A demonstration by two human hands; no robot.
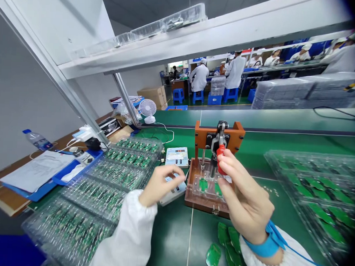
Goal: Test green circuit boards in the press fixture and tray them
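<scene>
My right hand [245, 196], with a blue wrist strap [263, 242] on it, has its fingers at the red handle [220, 158] of a toggle clamp. That clamp is mounted on a brown test fixture [198, 153]. Under the clamp, a clear plate [210, 187] sits over green circuit boards [203, 184]. My left hand [163, 183] hovers left of the fixture, fingers curved, thumb and index apart, nothing visible between them. It partly covers a small white-and-blue box [170, 195]. Several green boards [228, 243] lie on the table in front of the fixture, beside my right wrist.
Clear trays of circuit boards [105, 181] fill the left side; another tray [319, 186] stands right. A meter box with a display [177, 156] and a small fan [148, 110] are behind. A shelf [169, 44] crosses above. People in white sit in the background.
</scene>
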